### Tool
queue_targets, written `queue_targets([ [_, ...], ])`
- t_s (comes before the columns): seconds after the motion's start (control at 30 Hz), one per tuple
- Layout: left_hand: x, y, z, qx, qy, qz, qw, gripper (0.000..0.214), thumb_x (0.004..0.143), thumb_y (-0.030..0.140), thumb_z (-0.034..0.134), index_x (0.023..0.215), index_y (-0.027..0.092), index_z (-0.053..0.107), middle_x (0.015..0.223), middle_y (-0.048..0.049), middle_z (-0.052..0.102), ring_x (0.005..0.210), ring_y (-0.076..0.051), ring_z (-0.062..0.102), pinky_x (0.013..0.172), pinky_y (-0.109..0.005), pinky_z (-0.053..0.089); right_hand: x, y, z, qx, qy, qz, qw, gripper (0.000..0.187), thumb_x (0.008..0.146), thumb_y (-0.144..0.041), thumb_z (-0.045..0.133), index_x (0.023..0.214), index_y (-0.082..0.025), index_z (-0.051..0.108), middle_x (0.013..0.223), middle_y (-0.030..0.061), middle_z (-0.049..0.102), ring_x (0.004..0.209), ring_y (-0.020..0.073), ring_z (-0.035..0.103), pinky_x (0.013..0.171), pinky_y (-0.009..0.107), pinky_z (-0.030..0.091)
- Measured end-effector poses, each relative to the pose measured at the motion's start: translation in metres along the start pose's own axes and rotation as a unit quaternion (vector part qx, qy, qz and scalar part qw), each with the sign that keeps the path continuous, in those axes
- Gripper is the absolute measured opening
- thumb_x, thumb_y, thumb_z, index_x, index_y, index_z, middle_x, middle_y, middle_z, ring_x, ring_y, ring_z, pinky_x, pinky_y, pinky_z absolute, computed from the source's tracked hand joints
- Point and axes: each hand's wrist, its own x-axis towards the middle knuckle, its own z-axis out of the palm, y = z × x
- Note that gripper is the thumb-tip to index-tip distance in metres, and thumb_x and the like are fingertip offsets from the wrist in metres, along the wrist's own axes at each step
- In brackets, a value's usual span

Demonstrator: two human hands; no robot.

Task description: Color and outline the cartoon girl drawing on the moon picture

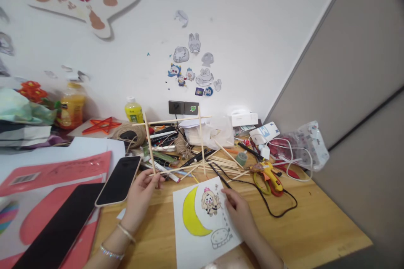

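Note:
My left hand [145, 187] pinches the lower left corner of a square frame of thin wooden sticks [202, 143], holding it upright above the table. The sticks cross at the corners, with their ends jutting out. My right hand [240, 210] grips the right edge of a white sheet of paper [181, 248], fingers bent against it. Drawn on the sheet are a yellow crescent moon [192, 216], a small long-haired cartoon figure [211, 202] and an uncoloured rounded shape [221, 238]. Behind the frame, loose wooden sticks [225, 164] lie scattered.
A yellow glue gun [272, 176] with a black cord lies at the right. Smartphone [118, 180], pink folder [63, 201] and black slab [59, 231] are at the left. Pens, a twine ball [130, 134], a yellow-capped bottle [72, 105] and plastic bags [311, 145] crowd the back.

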Motion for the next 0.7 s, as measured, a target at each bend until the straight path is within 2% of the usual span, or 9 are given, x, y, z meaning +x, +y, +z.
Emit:
queue_targets([
  [0.13, -0.001, 0.000, -0.001, 0.005, -0.002, -0.004, 1.000, 0.041, 0.072, 0.052, 0.068, 0.089, 0.016, 0.056, 0.067, -0.0013, 0.066, 0.054, -0.013, 0.057, 0.056, -0.026, 0.048, -0.001, 0.007, -0.002, 0.011, -0.001, -0.031, 0.999, 0.030, 0.076, -0.019, 0.053, 0.093, -0.021, 0.077, 0.110, 0.0107, 0.072, 0.106, 0.0270, 0.064, 0.098, 0.045, 0.047],
  [0.3, -0.002, 0.002, 0.000, 0.014, -0.008, -0.016, 1.000, 0.042, 0.070, 0.053, 0.068, 0.087, 0.017, 0.056, 0.066, -0.0019, 0.067, 0.054, -0.014, 0.056, 0.054, -0.026, 0.047, 0.003, 0.007, -0.010, -0.029, 0.012, -0.059, 0.998, 0.035, 0.079, -0.022, 0.056, 0.110, -0.022, 0.072, 0.123, 0.0107, 0.066, 0.116, 0.0267, 0.058, 0.103, 0.045, 0.043],
  [0.4, -0.005, 0.004, 0.004, 0.015, -0.042, -0.045, 0.998, 0.042, 0.069, 0.055, 0.067, 0.085, 0.017, 0.056, 0.065, -0.0008, 0.066, 0.052, -0.013, 0.057, 0.053, -0.025, 0.047, 0.010, 0.000, -0.015, -0.060, 0.015, -0.073, 0.995, 0.037, 0.078, -0.025, 0.060, 0.114, -0.024, 0.069, 0.134, 0.0092, 0.057, 0.127, 0.0284, 0.047, 0.109, 0.046, 0.034],
  [0.47, -0.010, 0.003, 0.008, 0.018, -0.081, -0.075, 0.994, 0.042, 0.070, 0.056, 0.066, 0.084, 0.018, 0.055, 0.064, 0.0003, 0.066, 0.051, -0.013, 0.058, 0.052, -0.025, 0.046, 0.018, -0.008, -0.017, -0.015, 0.034, -0.046, 0.998, 0.038, 0.081, -0.033, 0.060, 0.117, -0.023, 0.065, 0.135, 0.0106, 0.056, 0.127, 0.0287, 0.047, 0.108, 0.046, 0.036],
  [0.53, -0.017, 0.000, 0.014, 0.016, -0.130, -0.106, 0.986, 0.044, 0.070, 0.057, 0.065, 0.085, 0.018, 0.053, 0.064, 0.0012, 0.065, 0.050, -0.012, 0.057, 0.051, -0.023, 0.045, 0.028, -0.019, -0.016, 0.087, 0.025, -0.002, 0.996, 0.045, 0.084, -0.041, 0.058, 0.124, -0.021, 0.057, 0.131, 0.0134, 0.058, 0.115, 0.0275, 0.058, 0.098, 0.044, 0.046],
  [0.6, -0.026, -0.004, 0.020, 0.008, -0.201, -0.143, 0.969, 0.049, 0.069, 0.063, 0.063, 0.084, 0.018, 0.051, 0.063, 0.0013, 0.065, 0.050, -0.012, 0.057, 0.050, -0.023, 0.045, 0.041, -0.028, -0.011, 0.178, -0.016, 0.028, 0.983, 0.047, 0.084, -0.047, 0.058, 0.122, -0.020, 0.052, 0.116, 0.0143, 0.067, 0.085, 0.0231, 0.068, 0.078, 0.037, 0.055],
  [0.63, -0.029, -0.006, 0.022, 0.011, -0.222, -0.153, 0.963, 0.052, 0.066, 0.066, 0.063, 0.082, 0.019, 0.049, 0.062, 0.0002, 0.065, 0.049, -0.013, 0.058, 0.049, -0.023, 0.045, 0.047, -0.032, -0.008, 0.203, -0.035, 0.033, 0.978, 0.046, 0.084, -0.050, 0.059, 0.117, -0.020, 0.052, 0.102, 0.0123, 0.072, 0.068, 0.0197, 0.067, 0.065, 0.033, 0.055],
  [0.7, -0.034, -0.009, 0.026, 0.015, -0.249, -0.161, 0.955, 0.057, 0.064, 0.071, 0.062, 0.082, 0.018, 0.049, 0.061, -0.0023, 0.066, 0.047, -0.015, 0.059, 0.049, -0.026, 0.047, 0.059, -0.035, -0.001, 0.227, -0.050, 0.034, 0.972, 0.044, 0.081, -0.054, 0.061, 0.107, -0.019, 0.053, 0.076, 0.0053, 0.072, 0.047, 0.0141, 0.056, 0.048, 0.026, 0.048],
])
